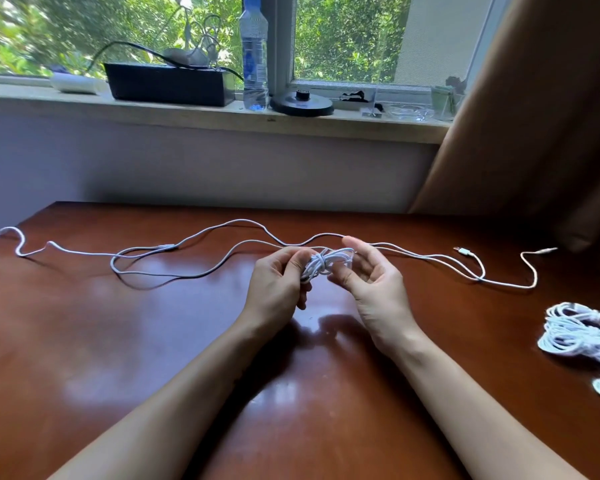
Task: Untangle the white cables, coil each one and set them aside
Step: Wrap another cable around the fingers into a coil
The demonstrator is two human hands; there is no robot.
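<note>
A small coiled bundle of white cable (pixel 326 263) sits between my two hands above the middle of the brown table (pixel 153 341). My left hand (pixel 278 282) pinches the bundle's left side with curled fingers. My right hand (pixel 371 275) holds its right side, thumb against the coil and fingers loosely spread behind it. Loose white cables (pixel 146 252) lie stretched across the far part of the table, crossing each other, with plug ends (pixel 465 251) at the right. A pile of coiled white cables (pixel 582 332) lies at the table's right edge.
A windowsill behind the table carries a black box (pixel 168 85), a water bottle (pixel 254 57), a round black base (pixel 302 103) and small clutter. A brown curtain (pixel 541 116) hangs at the right. The table's far edge meets the wall.
</note>
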